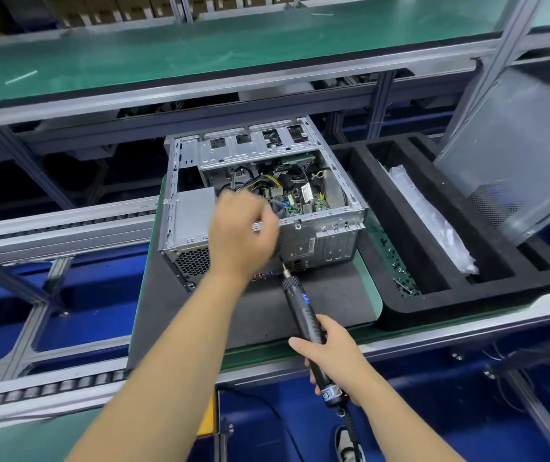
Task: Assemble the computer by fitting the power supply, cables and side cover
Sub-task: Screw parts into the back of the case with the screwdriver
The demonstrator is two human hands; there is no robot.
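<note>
Case (326,235) lies open-side up on pallet, centre of counter (370,341). We note power supply (193,218) seated in case's near-left corner; cables (267,183) loose inside. Side cover (513,161) leans well right of case, not fitted. Left hand (242,228) at case's rear edge, fingers curled; whether it pinches a screw we cannot tell. Right hand (331,351) grips driver (303,311), bit aimed at case's rear panel. We judge step: screwing supply down. Next move calls for bit squarely on screw.
</note>
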